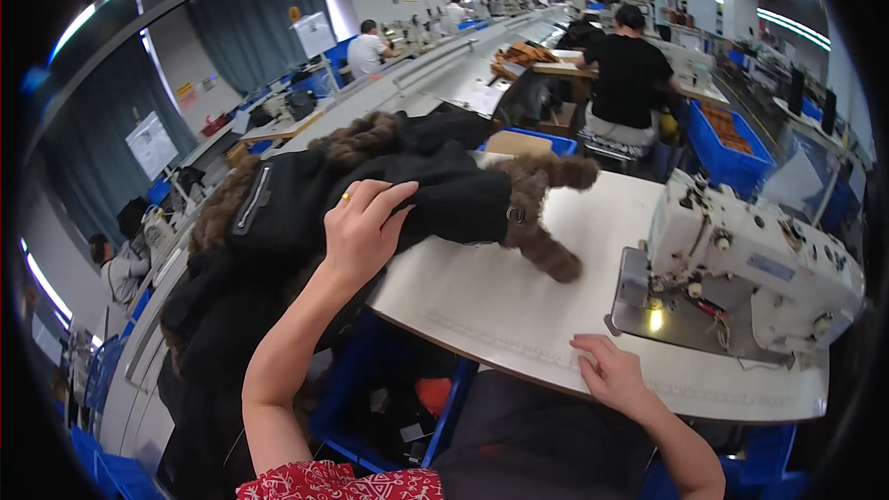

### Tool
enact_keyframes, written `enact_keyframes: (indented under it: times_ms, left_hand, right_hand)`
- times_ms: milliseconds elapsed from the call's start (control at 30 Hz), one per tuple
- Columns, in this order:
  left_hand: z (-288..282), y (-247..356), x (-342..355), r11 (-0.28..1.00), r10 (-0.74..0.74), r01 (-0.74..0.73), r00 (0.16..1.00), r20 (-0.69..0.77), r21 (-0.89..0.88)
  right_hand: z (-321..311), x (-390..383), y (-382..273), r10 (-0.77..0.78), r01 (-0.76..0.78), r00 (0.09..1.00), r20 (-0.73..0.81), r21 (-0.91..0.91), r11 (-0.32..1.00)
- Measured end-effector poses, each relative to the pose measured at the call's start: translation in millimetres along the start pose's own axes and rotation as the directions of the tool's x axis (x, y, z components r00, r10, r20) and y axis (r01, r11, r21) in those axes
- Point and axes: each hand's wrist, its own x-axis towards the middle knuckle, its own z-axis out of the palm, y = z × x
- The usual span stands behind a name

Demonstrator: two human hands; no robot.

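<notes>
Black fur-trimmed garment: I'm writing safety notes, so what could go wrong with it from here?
The black fur-trimmed garment could slip: dark cloth hangs past the left end of the white table, and only the left hand appears to be on the garment; the right hand is apart from it. Its loose brown fur trim might catch if it drifted toward the sewing machine. Anything sliding off the front edge might drop into the open blue bin below.

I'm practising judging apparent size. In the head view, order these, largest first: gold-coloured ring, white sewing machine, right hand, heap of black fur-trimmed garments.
1. Heap of black fur-trimmed garments
2. White sewing machine
3. Right hand
4. Gold-coloured ring
</notes>
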Motion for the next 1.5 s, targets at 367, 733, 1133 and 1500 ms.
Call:
enact_keyframes:
  times_ms: [367,733,1133,1500]
  left_hand:
    - [107,2,-31,-0.095,-0.592,0.804,0.428,0.683,-0.587]
    - [20,47,-147,0.243,-0.727,0.956,0.291,0.622,-0.164]
    - [31,67,-162,0.302,-0.763,0.896,0.431,0.481,-0.324]
    - [18,69,-165,0.362,-0.816,0.856,0.482,0.320,-0.368]
  right_hand:
    - [-18,-39,-3,0.004,-0.008,1.000,0.020,0.222,0.975]
    - [-78,-40,-125,-0.662,0.555,0.725,-0.189,0.730,0.399]
    - [-86,4,-116,-0.533,0.457,0.846,-0.031,0.559,0.692]
    - [-97,56,-192,-0.654,-0.629,0.678,0.336,0.726,-0.279]
